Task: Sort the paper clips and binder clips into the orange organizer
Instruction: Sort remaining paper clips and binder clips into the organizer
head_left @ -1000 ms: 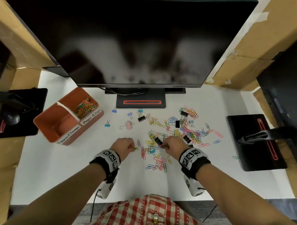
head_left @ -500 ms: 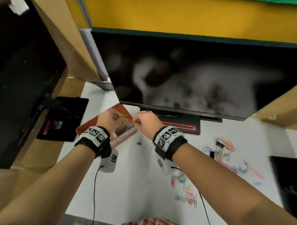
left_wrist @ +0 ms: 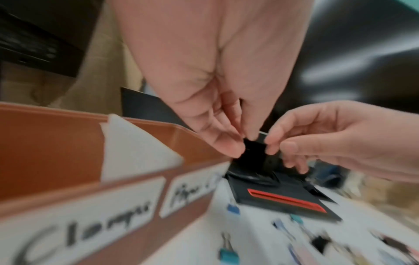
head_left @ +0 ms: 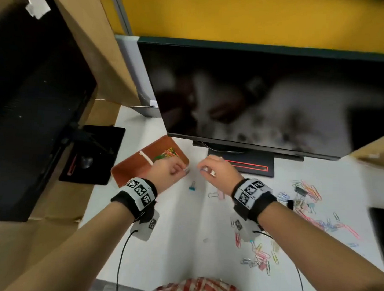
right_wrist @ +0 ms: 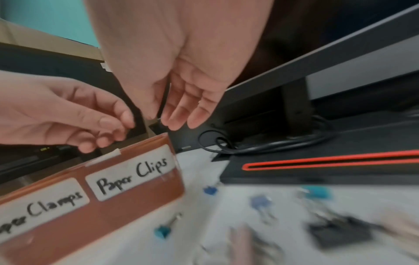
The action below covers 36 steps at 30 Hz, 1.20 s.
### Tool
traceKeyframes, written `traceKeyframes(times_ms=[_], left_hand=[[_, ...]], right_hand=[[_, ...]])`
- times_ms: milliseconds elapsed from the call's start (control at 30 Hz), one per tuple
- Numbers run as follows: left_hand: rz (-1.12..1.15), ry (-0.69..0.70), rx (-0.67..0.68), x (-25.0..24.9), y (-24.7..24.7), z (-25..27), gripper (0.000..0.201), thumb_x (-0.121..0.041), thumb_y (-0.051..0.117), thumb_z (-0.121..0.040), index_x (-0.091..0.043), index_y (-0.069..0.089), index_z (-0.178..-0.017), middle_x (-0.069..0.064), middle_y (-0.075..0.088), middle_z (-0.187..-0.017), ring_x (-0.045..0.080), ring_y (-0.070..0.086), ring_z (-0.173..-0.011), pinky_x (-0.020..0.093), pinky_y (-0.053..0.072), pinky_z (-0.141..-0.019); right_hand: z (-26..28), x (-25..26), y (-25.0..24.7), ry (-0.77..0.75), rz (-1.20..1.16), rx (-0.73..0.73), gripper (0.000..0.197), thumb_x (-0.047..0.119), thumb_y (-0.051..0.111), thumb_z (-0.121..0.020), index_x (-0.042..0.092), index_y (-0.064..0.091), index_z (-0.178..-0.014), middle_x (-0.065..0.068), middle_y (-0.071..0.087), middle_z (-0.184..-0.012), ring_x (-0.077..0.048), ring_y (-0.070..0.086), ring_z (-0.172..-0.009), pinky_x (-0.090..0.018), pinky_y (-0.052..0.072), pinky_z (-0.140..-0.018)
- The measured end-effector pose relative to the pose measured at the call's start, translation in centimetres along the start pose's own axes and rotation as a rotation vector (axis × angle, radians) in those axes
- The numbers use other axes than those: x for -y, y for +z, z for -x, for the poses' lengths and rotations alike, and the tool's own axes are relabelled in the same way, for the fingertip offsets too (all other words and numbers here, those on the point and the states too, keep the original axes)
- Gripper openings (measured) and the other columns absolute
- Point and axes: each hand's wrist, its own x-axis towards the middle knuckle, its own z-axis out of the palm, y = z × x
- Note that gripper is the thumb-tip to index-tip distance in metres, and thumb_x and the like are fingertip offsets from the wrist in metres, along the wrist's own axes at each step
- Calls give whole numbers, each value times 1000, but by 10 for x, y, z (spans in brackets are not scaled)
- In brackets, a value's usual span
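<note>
While loosely curled, empty-looking left hand point(head_left: 167, 171) and right hand point(head_left: 216, 171) hovered beside the rectangular orange plastic organizer point(head_left: 128, 171), few coloured wire paper clips point(head_left: 168, 154) lay inside; many scattered clips point(head_left: 311, 216) remained on the white desk point(head_left: 183, 233).

head view overhead, wrist views close, sharing organizer point(head_left: 128, 171)

The organizer point(head_left: 128, 169) is orange with white labels point(right_wrist: 129, 177); the monitor base point(head_left: 247, 167) is black with a red outline.

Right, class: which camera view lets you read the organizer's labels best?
Right wrist: "Paper Clips" reads whole, "Clamps" nearly. Left wrist shows the labels blurred, part cut off. Head shows the organizer from above, labels hidden.
</note>
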Motion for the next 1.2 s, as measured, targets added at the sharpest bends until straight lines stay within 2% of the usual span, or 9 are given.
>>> traceKeyframes(times_ms=[133, 233, 400, 567, 633, 833, 933, 1100, 1200], left_hand=[[-71, 60, 248, -15, 50, 14, 19, -19, 73, -77, -19, 55, -81, -5, 57, -72, 8, 52, -61, 5, 38, -56], [-131, -11, 378, -9, 89, 29, 23, -24, 77, -72, -20, 56, -80, -3, 58, -73, 11, 53, -65, 17, 44, -66], [-360, -29, 547, 11, 129, 60, 30, -36, 77, -70, -31, 48, -76, -5, 54, -86, 14, 52, -79, 20, 40, -70], [-403, -45, 436, 16, 147, 77, 26, -25, 75, -74, -25, 49, -78, -4, 48, -86, 13, 48, -77, 14, 33, -62], [-416, -54, 392, 15, 151, 80, 15, -22, 71, -78, -23, 56, -79, -4, 50, -86, 13, 50, -79, 17, 34, -68], [-439, -117, 329, 12, 158, 87, 6, -23, 63, -85, -19, 62, -80, -3, 53, -85, 22, 60, -86, 24, 42, -75], [-441, -115, 362, 3, 164, 87, 10, -25, 59, -88, -17, 59, -83, -3, 54, -85, 17, 53, -79, 23, 38, -72], [-248, -149, 358, -27, 185, 84, 18, -24, 64, -85, -19, 51, -95, -1, 63, -83, 16, 57, -80, 23, 41, -73], [-116, -234, 300, -39, 198, 80, 32, -26, 72, -78, -21, 47, -97, -2, 62, -76, 16, 57, -76, 23, 41, -72]], right_hand=[[79, -45, -16, 176, 92, 67, 17, 17, 60, -86, 18, 65, -103, 3, 58, -94, -11, 50, -69, -20, 39, -73], [135, -76, -18, 275, 118, 151, 17, 19, 61, -86, 22, 63, -103, 8, 51, -91, -9, 48, -76, -20, 39, -75], [209, -110, -7, 335, 137, 286, 24, 25, 64, -84, 20, 59, -107, 7, 46, -92, -14, 49, -84, -24, 37, -72], [250, -117, 12, 277, 145, 353, 49, 28, 67, -82, 21, 48, -127, -4, 46, -122, -21, 52, -106, -32, 47, -83], [252, -118, 19, 281, 146, 343, 56, 26, 68, -82, 21, 44, -132, -6, 41, -128, -23, 50, -110, -30, 45, -83], [239, -119, 33, 309, 55, 235, 36, 19, 64, -86, 12, 55, -120, -8, 47, -118, -25, 55, -102, -23, 41, -83], [225, -120, 31, 326, 14, 176, 24, 17, 62, -87, 7, 62, -108, -11, 52, -112, -27, 57, -98, -30, 46, -87], [219, -122, 26, 260, 96, 129, 29, 24, 62, -86, 12, 59, -113, -8, 50, -114, -24, 57, -95, -28, 46, -76], [224, -121, 29, 184, 115, 84, 30, 23, 66, -83, 14, 62, -112, -8, 53, -114, -25, 58, -95, -32, 51, -80]])
